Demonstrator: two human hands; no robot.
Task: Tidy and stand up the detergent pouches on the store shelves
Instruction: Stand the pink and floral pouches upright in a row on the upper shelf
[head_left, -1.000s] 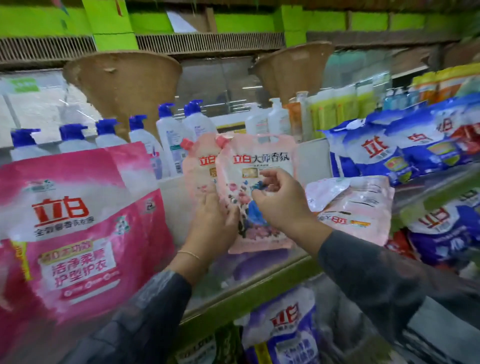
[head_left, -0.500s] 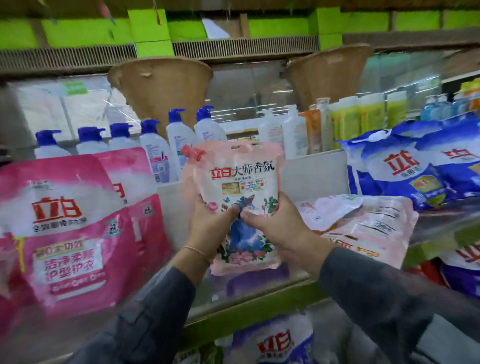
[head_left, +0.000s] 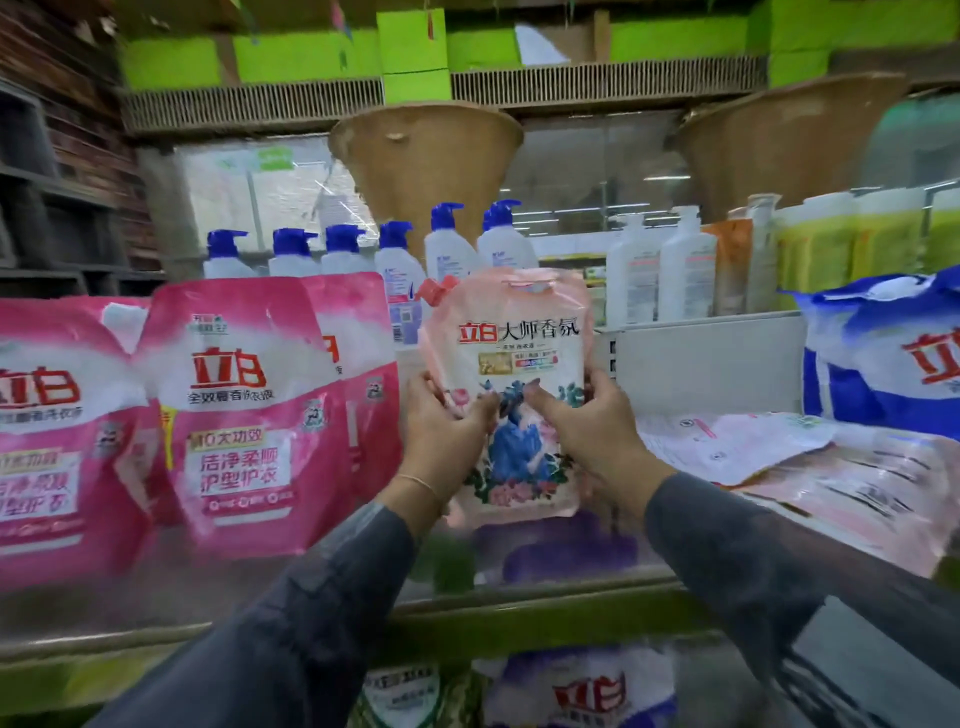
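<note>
While both hands are gripping it, the pale pink pouch (head_left: 519, 358) is standing upright between them, over the middle of the shelf (head_left: 519, 621). The left hand (head_left: 441, 431) is curling round the pouch's left edge, and the right hand (head_left: 587, 431) is curling round its right edge, both thumbs pressing on the printed front. The pouch's red cap (head_left: 435, 292) is sticking out at its upper left corner, above the left hand. Whether its bottom edge is touching the shelf is hard to tell. Just left of the left hand, dark pink pouches (head_left: 244, 415) are standing in a row. To the right, more pale pouches (head_left: 831, 467) are lying flat, with blue bags (head_left: 883, 358) behind them. Pump bottles (head_left: 447, 249) are lining the back.
</note>
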